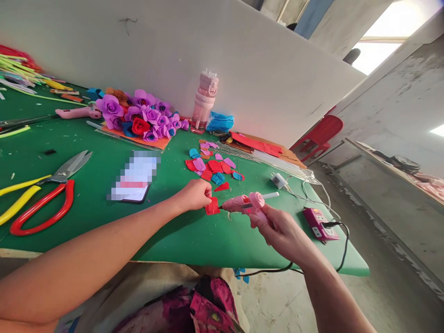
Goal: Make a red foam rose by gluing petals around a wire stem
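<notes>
My left hand (196, 194) is closed, its fingertips pinching the upper left edge of a red petal piece (212, 206) just above the green table. In my right hand (277, 226) is a pink hot glue gun (244, 203), my fingers wrapped round its handle. A white glue stick (271, 195) pokes out of its back end. The gun's nozzle points left and meets the right edge of the red piece. Just beyond lies another red petal (222, 187), and farther back a scatter of red, blue and purple petals (211, 169).
Purple and red paper flowers (142, 115) lie behind a phone (135, 178). Large scissors (52, 189) rest at left, near a second pink glue gun (78, 112). A pink bottle (204, 101) stands by the partition. At right are a charger (279, 181), cables and a purple power block (319, 224).
</notes>
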`<state>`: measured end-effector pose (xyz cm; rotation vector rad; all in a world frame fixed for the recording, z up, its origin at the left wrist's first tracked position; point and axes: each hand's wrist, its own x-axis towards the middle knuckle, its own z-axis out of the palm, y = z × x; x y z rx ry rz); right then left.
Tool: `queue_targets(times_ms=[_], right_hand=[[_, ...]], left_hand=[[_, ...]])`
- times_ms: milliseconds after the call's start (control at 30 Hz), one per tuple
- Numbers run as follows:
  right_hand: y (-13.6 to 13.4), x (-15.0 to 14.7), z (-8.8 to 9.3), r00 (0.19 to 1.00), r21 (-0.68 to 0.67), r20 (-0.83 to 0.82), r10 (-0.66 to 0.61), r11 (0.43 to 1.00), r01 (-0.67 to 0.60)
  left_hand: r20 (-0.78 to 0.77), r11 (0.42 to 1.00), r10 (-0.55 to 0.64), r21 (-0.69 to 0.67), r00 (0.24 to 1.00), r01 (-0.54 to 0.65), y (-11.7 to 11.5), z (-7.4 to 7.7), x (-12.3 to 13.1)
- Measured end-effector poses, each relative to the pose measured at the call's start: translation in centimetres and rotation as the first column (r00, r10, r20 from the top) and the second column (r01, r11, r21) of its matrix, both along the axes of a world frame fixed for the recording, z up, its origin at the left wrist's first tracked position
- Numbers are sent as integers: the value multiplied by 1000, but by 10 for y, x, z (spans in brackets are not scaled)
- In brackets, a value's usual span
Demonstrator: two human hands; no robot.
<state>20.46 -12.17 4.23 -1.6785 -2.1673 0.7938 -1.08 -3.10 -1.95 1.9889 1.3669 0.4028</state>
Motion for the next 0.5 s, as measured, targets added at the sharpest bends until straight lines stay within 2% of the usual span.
queue_targets(times_ms=[500], right_hand=[[3, -7, -4, 998, 34, 3, 55, 998, -55]], left_hand=[[15, 1000, 3, -10, 1000, -3, 0, 0, 2]])
